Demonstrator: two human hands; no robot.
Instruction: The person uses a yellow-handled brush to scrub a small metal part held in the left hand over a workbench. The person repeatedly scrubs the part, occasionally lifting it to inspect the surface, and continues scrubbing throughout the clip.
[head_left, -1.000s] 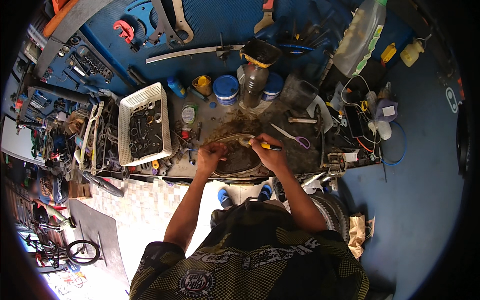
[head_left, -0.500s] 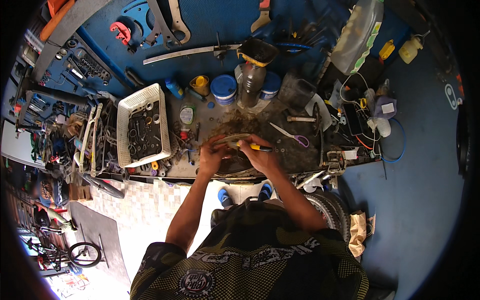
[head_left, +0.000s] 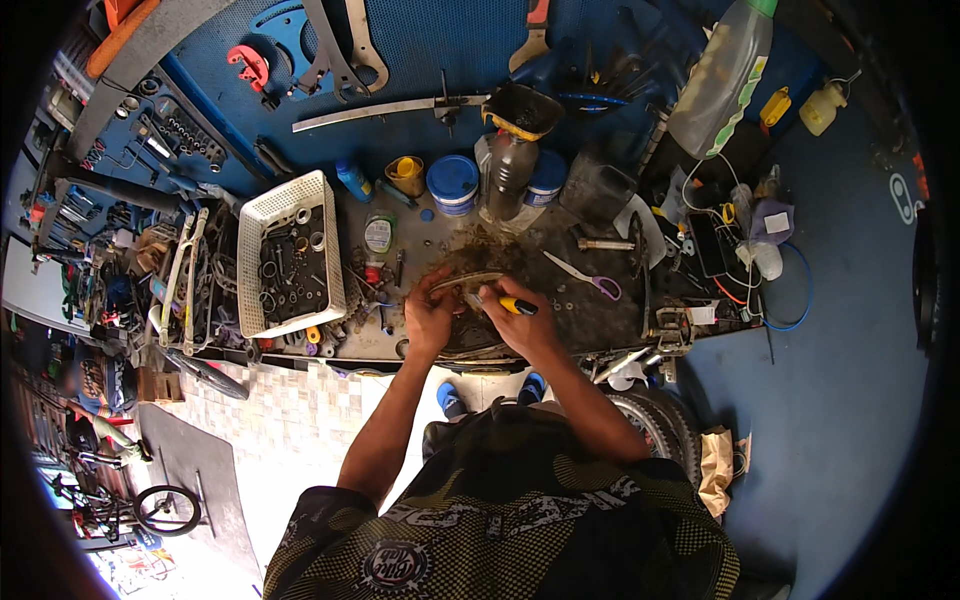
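I've L hand [head_left: 430, 318] gripping the loop [head_left: 465, 279] at its left side, R hand [head_left: 522, 325] clenched on a yellow/blk tool [head_left: 518, 305], on the table's [head_left: 430, 240] near side. Loop's far arc runs L-R btwn hands, bowed away from me; tool lies roughly L-R, inner end twd loop, R hand nearer; contact, can't tell. Scissors [head_left: 586, 276] farther R; blue tub [head_left: 453, 185] at back.
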